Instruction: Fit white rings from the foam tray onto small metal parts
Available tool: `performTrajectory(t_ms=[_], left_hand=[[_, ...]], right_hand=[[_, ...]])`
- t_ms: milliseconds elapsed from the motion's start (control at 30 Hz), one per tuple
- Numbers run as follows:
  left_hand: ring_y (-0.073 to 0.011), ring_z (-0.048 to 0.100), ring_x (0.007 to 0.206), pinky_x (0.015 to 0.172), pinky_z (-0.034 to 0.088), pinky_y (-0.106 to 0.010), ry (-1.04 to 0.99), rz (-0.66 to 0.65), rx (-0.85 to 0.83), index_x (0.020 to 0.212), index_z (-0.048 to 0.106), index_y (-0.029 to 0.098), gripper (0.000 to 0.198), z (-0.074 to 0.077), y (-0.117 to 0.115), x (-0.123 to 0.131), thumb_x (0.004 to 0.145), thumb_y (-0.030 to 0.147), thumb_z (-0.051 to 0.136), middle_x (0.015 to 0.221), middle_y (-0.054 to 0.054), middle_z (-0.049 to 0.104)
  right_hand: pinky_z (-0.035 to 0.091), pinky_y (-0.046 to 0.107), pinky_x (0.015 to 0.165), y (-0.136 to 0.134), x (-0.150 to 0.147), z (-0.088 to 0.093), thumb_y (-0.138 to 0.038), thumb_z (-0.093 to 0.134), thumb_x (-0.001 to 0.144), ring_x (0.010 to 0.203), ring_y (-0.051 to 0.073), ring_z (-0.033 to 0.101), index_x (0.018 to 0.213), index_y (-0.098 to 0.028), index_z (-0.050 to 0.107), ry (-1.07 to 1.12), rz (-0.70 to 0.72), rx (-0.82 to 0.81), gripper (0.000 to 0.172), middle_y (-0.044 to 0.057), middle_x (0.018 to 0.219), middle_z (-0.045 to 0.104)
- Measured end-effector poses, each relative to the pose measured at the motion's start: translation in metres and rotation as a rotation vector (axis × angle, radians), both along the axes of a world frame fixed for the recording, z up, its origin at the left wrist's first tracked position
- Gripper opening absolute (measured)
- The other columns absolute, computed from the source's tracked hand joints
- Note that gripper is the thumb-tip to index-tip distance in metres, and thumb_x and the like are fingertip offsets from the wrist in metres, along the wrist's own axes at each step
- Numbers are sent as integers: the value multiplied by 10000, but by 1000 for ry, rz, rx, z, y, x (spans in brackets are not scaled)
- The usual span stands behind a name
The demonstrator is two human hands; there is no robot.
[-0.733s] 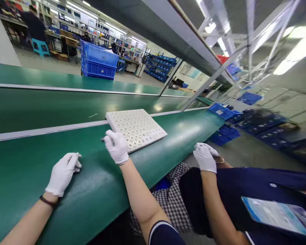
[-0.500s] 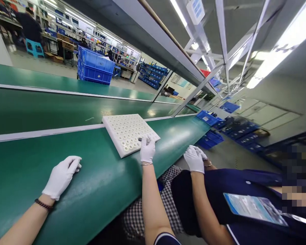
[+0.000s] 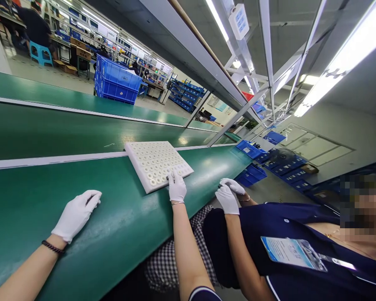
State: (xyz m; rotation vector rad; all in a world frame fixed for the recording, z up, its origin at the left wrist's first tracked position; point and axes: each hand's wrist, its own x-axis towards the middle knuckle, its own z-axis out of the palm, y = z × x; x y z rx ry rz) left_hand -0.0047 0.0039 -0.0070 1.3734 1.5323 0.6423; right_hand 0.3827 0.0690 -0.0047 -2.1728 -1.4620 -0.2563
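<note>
The white perforated tray (image 3: pixel 156 164) lies flat on the green desk (image 3: pixel 119 225), its far edge against the pale strip (image 3: pixel 56 160) that runs along the desk. Small white rings sit in many of its round holes, mostly toward its near side. The right hand (image 3: pixel 177 187), in a white glove, rests at the tray's near right corner, fingers curled down onto the tray; whether its grip pinches a ring I cannot tell. The left hand (image 3: pixel 77 214), gloved too, lies well to the left of the tray on bare desk, its grip loosely curled and holding nothing. Right of the tray, a co-worker's gloved hands (image 3: pixel 229 195) meet just off the desk edge, apart from the tray. Stacked blue crates (image 3: pixel 116 80) stand far behind the tray.
</note>
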Motion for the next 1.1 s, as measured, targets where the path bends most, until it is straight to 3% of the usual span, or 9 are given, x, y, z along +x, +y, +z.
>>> performTrajectory(t_ms=[200, 367, 533, 667, 767, 867, 1000, 1100], left_hand=[[-70, 534, 908, 832, 353, -185, -5, -6, -4, 1008, 582, 303, 438, 2, -1, 0, 810, 625, 359, 975, 71, 620], [-70, 530, 939, 856, 339, -194, -16, -15, -18, 998, 571, 330, 405, 2, 0, 1, 817, 628, 364, 979, 94, 613], [-73, 526, 955, 858, 331, -192, -13, -22, -15, 999, 573, 328, 395, 2, -1, -1, 819, 615, 371, 986, 91, 614], [-79, 517, 962, 866, 331, -195, -16, -31, -5, 1009, 574, 318, 420, 0, -2, -2, 814, 623, 361, 1003, 84, 612], [-76, 513, 955, 865, 331, -192, 2, -37, 10, 1012, 579, 312, 429, -2, -1, -1, 815, 616, 351, 1007, 79, 613], [-96, 510, 970, 874, 332, -202, 11, -45, 14, 1016, 581, 310, 446, -3, 0, -1, 810, 627, 345, 1030, 70, 614], [-108, 504, 984, 876, 333, -210, 17, -63, 5, 1017, 582, 308, 457, -2, 0, -1, 806, 636, 342, 1052, 66, 610], [-111, 501, 989, 879, 333, -215, 33, -70, 14, 1012, 580, 305, 450, 0, -1, -1, 812, 629, 340, 1066, 67, 607]], right_hand=[[407, 284, 875, 2, 4, -11, -432, 549, 892, 1022, 182, 538, 1252, -256, 629, -184, 75, 54, 409, -10, 1113, 613], [348, 298, 984, -7, 1, -12, -519, 323, 968, 1142, 207, 456, 1234, -170, 647, -194, 227, 120, 545, 36, 1265, 549], [320, 311, 1004, -13, -2, -12, -495, 315, 973, 1179, 222, 406, 1244, -197, 644, -201, 202, 2, 520, 1, 1314, 519], [317, 248, 1026, 1, 3, 3, -454, 365, 967, 1154, 167, 449, 1203, -216, 665, -104, 171, -155, 449, -30, 1272, 549], [342, 245, 1025, 24, 13, 21, -457, 434, 941, 1156, 148, 487, 1197, -184, 636, 7, 76, -325, 426, 38, 1208, 571], [378, 356, 998, 49, 22, 34, -578, 483, 873, 1201, 251, 473, 1349, -120, 474, 40, -65, -456, 661, 145, 1293, 486], [367, 434, 971, 72, 29, 40, -614, 461, 864, 1158, 328, 493, 1188, -96, 548, -68, -27, -591, 617, 171, 1201, 541], [353, 438, 969, 79, 30, 45, -571, 518, 846, 1177, 346, 469, 1212, -54, 521, -104, -25, -644, 633, 193, 1235, 523]])
